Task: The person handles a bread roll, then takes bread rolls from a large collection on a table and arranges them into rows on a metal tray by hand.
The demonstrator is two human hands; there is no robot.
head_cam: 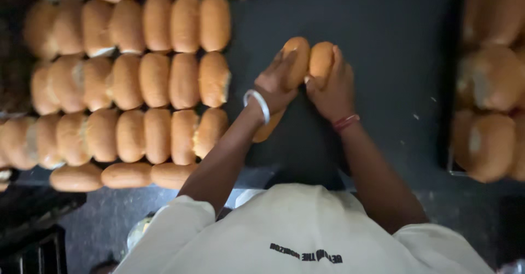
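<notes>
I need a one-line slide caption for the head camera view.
Left hand and right hand grip two joined buns over a dark table, beside rows of buns.

Dark table point(383, 28), seemingly bun-covered point(155, 80)

buns point(309, 60) golden-brown | table point(383, 33) black | bangle point(258, 103) white | thread point(345, 122) red

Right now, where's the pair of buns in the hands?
Head view, upper centre: the two buns stand on the dark table, between left hand and right hand, right of the bun rows.
</notes>
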